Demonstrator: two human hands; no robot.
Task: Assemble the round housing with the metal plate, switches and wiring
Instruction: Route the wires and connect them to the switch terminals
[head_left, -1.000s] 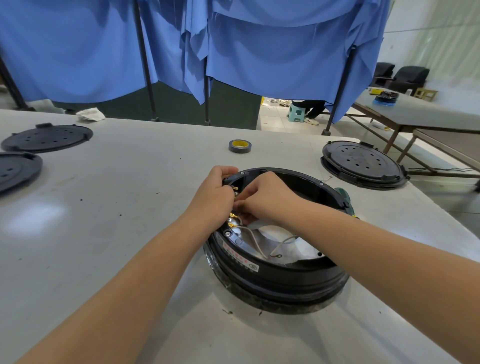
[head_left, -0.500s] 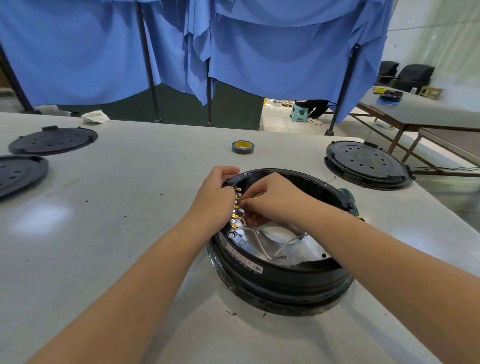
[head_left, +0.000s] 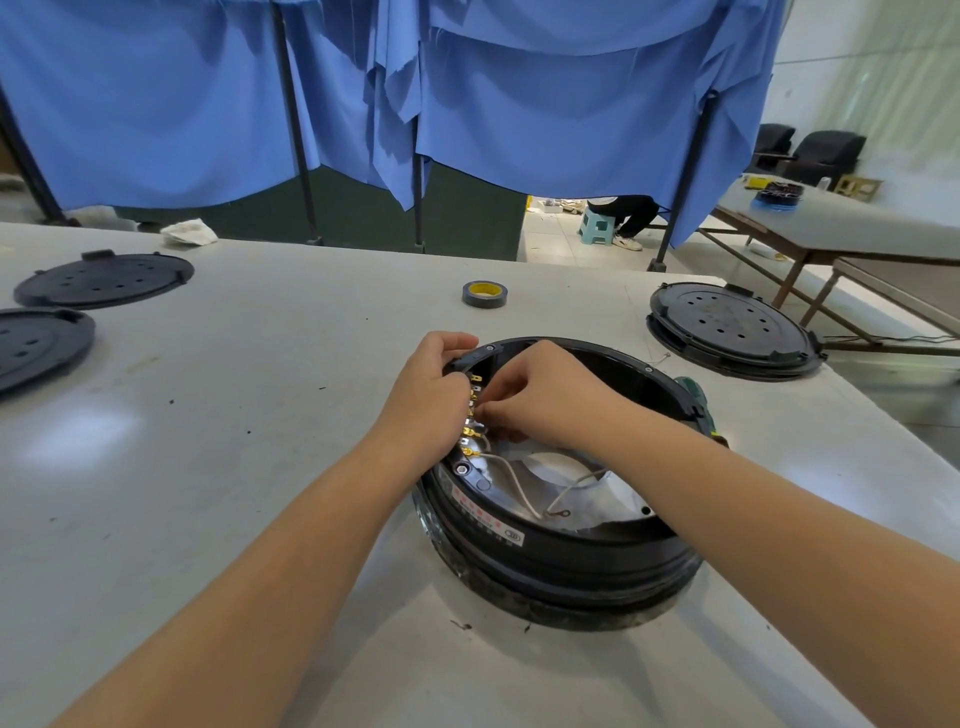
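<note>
The round black housing (head_left: 561, 551) stands on the white table (head_left: 218, 447) in front of me, with the shiny metal plate (head_left: 587, 493) lying inside it. A row of brass switch terminals (head_left: 471, 415) lines its left inner wall. My left hand (head_left: 426, 400) grips the housing's left rim from outside, thumb over the top edge. My right hand (head_left: 550, 400) reaches inside, its fingertips pinching at a terminal in the row. White wires (head_left: 519, 488) run from the lowest terminals across the plate and end in a loose ring lug (head_left: 558, 514).
A roll of tape (head_left: 484, 294) lies behind the housing. Black round lids sit at the right (head_left: 732, 327) and at the far left (head_left: 104, 278), (head_left: 36, 345). A green tool (head_left: 698, 405) peeks out behind the housing's right side. Blue curtains hang beyond the table.
My right hand's fingers have shifted a little lower along the terminal row. The left hand keeps its grip on the rim. The view has tilted slightly.
</note>
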